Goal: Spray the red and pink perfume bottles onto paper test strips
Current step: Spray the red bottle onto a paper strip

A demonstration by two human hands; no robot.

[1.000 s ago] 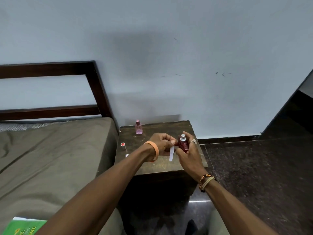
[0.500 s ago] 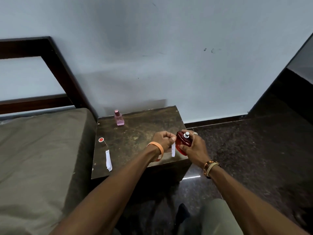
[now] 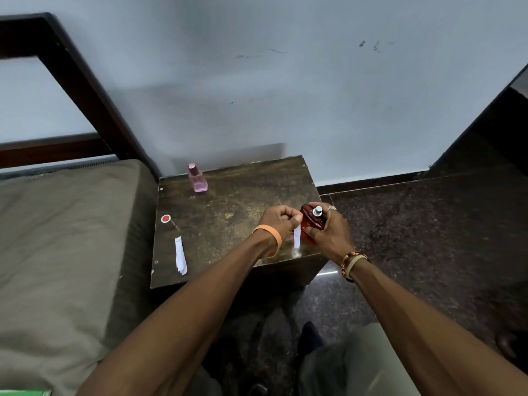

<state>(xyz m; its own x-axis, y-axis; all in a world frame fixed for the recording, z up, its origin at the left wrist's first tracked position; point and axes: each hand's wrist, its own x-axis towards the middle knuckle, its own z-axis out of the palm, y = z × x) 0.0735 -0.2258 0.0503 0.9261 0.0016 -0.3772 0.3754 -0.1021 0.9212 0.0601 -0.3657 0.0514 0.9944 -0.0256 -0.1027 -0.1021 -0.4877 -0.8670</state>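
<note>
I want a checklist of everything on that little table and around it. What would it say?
Surface: dark table, worn top.
Job's things: red bottle, nozzle bare; pink bottle capped, upright at back left; held strip beside red bottle; spare strip lying front left.
Clutter: red round thing by left edge.
Hands: left hand pinches held strip; right hand grips red bottle.
Cables: nothing seen.
Surroundings: bed left, wall behind, dark floor.

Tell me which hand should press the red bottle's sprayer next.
Right. The right hand holds the red bottle with its silver sprayer uncovered; the left hand is busy pinching the paper strip next to it.
</note>
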